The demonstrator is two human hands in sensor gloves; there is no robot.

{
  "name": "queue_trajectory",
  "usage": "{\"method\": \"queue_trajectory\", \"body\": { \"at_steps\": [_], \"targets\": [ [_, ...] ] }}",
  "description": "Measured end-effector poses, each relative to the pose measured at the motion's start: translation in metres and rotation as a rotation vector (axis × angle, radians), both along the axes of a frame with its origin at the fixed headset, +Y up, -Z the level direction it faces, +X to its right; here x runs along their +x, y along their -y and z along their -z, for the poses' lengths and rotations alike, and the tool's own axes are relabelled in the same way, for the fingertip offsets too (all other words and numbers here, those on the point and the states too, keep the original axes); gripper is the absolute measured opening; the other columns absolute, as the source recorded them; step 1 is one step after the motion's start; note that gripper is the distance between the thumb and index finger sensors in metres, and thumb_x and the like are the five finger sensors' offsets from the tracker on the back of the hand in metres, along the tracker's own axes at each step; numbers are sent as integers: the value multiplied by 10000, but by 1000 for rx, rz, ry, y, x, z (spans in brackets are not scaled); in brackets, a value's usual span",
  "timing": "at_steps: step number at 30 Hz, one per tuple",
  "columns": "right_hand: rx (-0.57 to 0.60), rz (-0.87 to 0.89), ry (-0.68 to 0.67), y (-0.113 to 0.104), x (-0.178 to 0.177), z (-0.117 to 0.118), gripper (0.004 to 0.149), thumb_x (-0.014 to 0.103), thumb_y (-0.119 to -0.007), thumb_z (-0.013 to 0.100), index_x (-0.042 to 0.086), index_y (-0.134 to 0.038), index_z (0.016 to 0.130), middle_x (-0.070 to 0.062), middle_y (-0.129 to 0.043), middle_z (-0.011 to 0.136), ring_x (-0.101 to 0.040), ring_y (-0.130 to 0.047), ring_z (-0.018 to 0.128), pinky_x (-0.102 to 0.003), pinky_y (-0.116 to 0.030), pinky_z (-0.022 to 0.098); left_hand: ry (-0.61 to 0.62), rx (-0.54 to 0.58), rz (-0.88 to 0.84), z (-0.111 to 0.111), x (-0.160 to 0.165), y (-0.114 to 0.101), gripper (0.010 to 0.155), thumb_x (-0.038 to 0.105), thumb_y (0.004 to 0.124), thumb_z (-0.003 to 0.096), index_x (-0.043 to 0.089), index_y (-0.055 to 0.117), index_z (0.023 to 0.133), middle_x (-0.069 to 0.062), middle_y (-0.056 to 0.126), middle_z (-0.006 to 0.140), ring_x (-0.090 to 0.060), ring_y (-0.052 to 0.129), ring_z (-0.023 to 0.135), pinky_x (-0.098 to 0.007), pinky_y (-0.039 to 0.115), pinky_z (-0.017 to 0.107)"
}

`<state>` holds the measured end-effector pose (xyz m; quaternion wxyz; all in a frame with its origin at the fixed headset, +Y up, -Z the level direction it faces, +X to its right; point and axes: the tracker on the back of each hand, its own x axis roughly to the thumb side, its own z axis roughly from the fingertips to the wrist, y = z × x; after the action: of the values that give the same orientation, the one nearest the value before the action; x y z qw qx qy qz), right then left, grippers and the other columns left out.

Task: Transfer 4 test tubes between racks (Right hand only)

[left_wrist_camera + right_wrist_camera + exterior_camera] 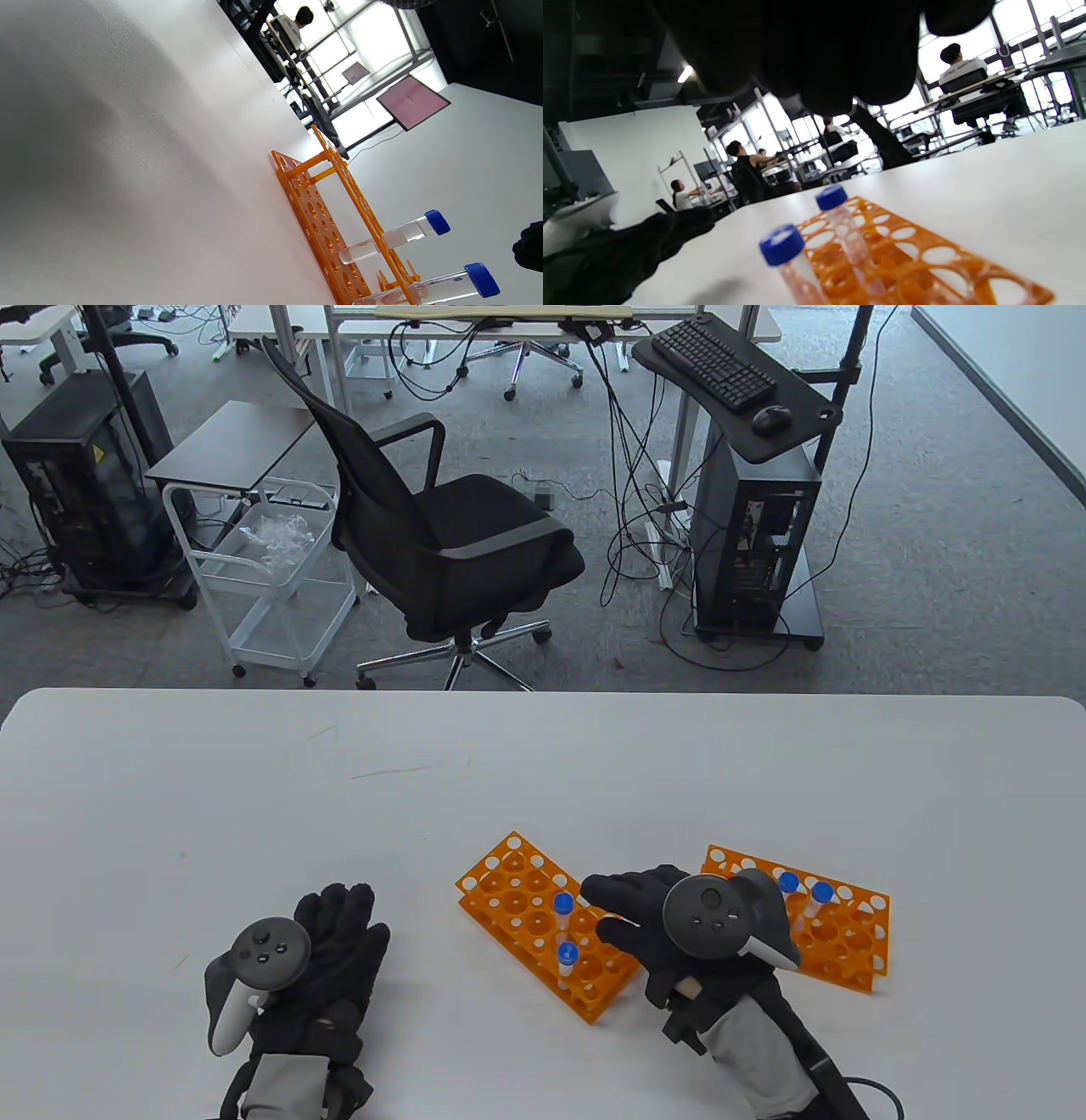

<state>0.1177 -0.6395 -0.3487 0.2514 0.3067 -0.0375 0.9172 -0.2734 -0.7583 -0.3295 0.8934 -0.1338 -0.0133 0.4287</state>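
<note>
Two orange racks lie on the white table. The left rack (501,882) holds two blue-capped tubes, one further back (562,904) and one nearer (567,957). The right rack (857,942) holds two more tubes (789,884) (820,892). My right hand (607,903) hovers between the racks with its fingers spread over the left rack's right edge, holding nothing. In the right wrist view my fingers (818,51) hang above the left rack (925,262) and its two tubes (835,212) (789,254). My left hand (331,942) rests flat on the table, empty.
The left wrist view shows the left rack (322,203) side-on with its two tubes (398,235) (445,284) and a right fingertip (528,252). Bare white table (339,780) lies behind and to the left. An office chair (458,551) stands beyond the far edge.
</note>
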Motion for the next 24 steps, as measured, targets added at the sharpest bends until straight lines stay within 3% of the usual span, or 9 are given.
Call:
{"method": "queue_trajectory", "body": {
  "at_steps": [24],
  "targets": [
    [-28, -187, -55, 47, -40, 0, 531, 307, -822, 463, 122, -768, 958, -188, -860, 921, -458, -800, 807, -671, -546, 635, 0, 3, -3, 0, -1, 0, 692, 662, 449, 564, 432, 159, 1149, 104, -11, 1194, -123, -190, 1052, -401, -157, 749]
  ]
}}
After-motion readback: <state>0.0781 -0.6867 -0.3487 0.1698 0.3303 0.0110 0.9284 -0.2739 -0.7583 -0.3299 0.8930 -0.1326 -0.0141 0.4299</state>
